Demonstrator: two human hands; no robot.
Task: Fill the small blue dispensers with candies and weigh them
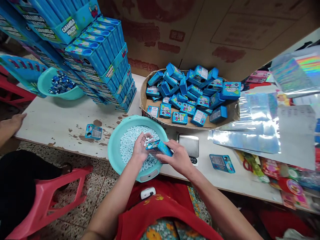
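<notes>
My right hand (178,156) grips a small blue candy box (164,148), tilted with its top end toward my left hand. Cupped beneath that end, my left hand (140,148) holds several small pale candies (147,141) in its palm. Both hands are over a turquoise basin (113,148), which holds a heap of pale blue-white candies (130,138). Just right of the basin lies a small digital scale (189,145), partly behind my right hand. The box's opening cannot be made out clearly.
A cardboard tray (235,111) of blue boxes stands behind the basin. Stacked candy cartons (100,63) rise at left, beside a bowl (42,81) of foil-wrapped pieces. Flat blue packs (93,132) lie on the table. Another person's hand (12,126) rests at the left edge.
</notes>
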